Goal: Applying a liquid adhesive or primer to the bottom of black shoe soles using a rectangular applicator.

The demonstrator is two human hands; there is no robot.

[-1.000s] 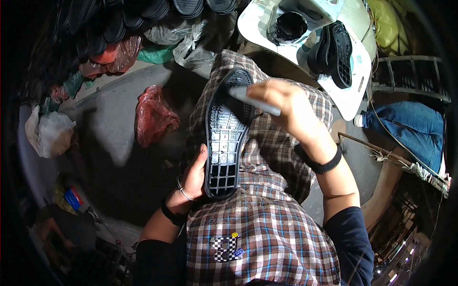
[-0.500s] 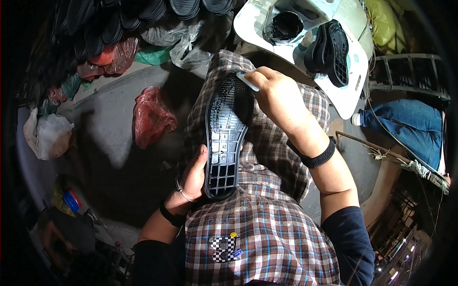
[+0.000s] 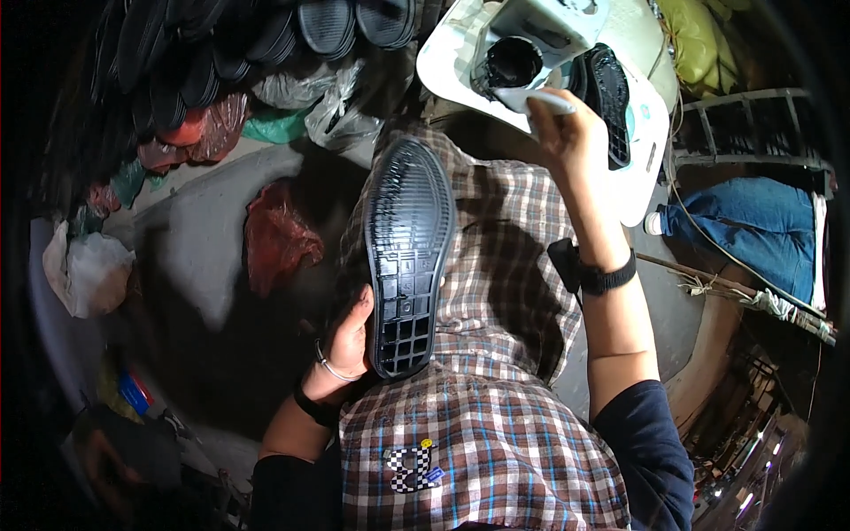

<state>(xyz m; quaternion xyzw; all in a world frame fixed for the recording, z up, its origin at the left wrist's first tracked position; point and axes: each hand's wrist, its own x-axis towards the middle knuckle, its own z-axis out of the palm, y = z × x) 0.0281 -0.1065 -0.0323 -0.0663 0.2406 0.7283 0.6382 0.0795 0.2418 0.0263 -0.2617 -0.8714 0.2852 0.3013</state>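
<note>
A black shoe sole (image 3: 409, 230) lies lengthwise over the checked apron on my lap, its ribbed and gridded inner side up. Wet-looking shine shows along its left part. My left hand (image 3: 348, 341) grips its left edge near the heel, thumb on the rim and the other fingers hidden beneath. My right hand (image 3: 574, 133) is closed on a slim white brush-like tool (image 3: 553, 102), whose working end I cannot make out clearly. The tool points left, just by the rim of a black-stained pot (image 3: 514, 62). More black soles (image 3: 607, 102) stand right of the pot, partly behind my right hand.
The pot and soles are on a white stool-like stand (image 3: 651, 133). Many black soles (image 3: 328, 26) are piled at the far left, above plastic bags (image 3: 332, 106). A red bag (image 3: 282, 234) lies on the floor. At the right are a metal rack (image 3: 753, 119) and blue jeans (image 3: 753, 230).
My right hand has moved from the sole's toe, away and to the right, to the pot with the tool. The sole stays in my left hand, its toe now uncovered.
</note>
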